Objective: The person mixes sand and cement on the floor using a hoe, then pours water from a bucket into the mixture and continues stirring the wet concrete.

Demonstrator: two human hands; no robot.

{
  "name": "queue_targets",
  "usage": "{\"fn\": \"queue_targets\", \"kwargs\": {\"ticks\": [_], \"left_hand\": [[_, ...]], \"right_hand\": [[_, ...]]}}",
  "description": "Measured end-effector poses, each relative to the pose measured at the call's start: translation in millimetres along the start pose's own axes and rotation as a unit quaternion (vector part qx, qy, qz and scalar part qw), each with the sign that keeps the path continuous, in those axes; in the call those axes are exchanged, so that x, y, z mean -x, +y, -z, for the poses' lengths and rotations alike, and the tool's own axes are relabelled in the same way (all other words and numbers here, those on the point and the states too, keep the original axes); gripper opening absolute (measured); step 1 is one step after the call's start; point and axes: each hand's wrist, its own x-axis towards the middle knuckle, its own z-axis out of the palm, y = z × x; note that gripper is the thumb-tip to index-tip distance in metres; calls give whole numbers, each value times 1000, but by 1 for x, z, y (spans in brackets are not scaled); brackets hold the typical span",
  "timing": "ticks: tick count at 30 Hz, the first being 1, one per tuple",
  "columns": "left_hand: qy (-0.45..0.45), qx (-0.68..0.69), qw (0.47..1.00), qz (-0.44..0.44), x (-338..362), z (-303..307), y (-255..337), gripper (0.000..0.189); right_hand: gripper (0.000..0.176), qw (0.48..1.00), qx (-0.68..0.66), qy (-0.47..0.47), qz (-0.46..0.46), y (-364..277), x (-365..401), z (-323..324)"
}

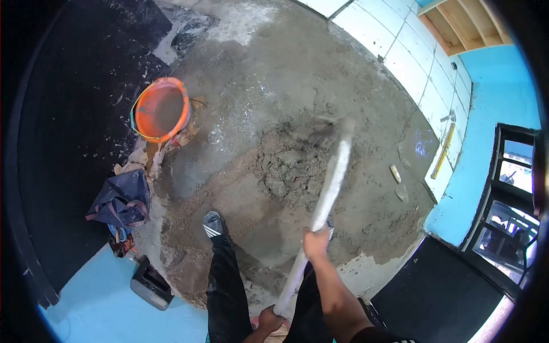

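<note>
A long pale handle (329,188) runs from between my legs up to a tool head (345,127), blurred, over a heap of wet grey mortar (286,166). Around the middle of the handle, my right hand (316,244) is closed. My left hand (270,320) grips its lower end, near my thighs. The tool head touches or hovers just over the right side of the heap; which one I cannot tell.
An orange bucket (162,110) stands at the left, with a dark bag (121,197) below it. A trowel (399,184) lies on the floor at the right. White tiles (406,60), a yellow level (443,151) and a hammer (449,116) are farther right. A black case (151,284) sits lower left.
</note>
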Motion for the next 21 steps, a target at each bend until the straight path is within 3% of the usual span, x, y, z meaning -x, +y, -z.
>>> {"fn": "queue_targets", "kwargs": {"ticks": [1,2,4,7,9,10,11,13,14,16,18,19,21], "left_hand": [[-8,29,1000,5,-17,-19,-18,44],[-6,16,1000,-20,-14,-11,8,43],[3,-12,997,-75,-28,16,74,41],[27,-19,999,-34,-47,44,138,38],[45,-8,997,-62,-47,39,126,38],[53,-3,996,-75,-44,37,115,37],[0,22,999,-44,-38,35,97,39],[-12,78,996,-49,-20,5,45,41],[-22,105,993,-42,-2,-5,28,42],[-47,-7,998,39,45,4,48,44],[134,32,973,-184,39,-56,-35,31],[219,45,932,-286,39,-78,-68,36],[10,-22,996,-86,48,-42,-39,39]], "right_hand": [[50,996,50,38,63,5,-16,10],[50,984,100,76,125,5,-29,20],[45,978,75,127,146,-16,-69,26],[44,994,68,54,63,-59,-120,23],[48,995,97,5,-36,-61,-140,14],[46,993,112,4,-26,-45,-140,9],[45,991,129,3,-17,-21,-130,5],[47,965,215,127,78,12,-87,-1],[50,972,203,101,68,15,-52,5],[53,984,149,60,76,15,2,18],[52,988,97,31,114,35,38,31],[50,994,55,11,92,39,54,37],[48,996,5,-4,88,42,64,37]]}}
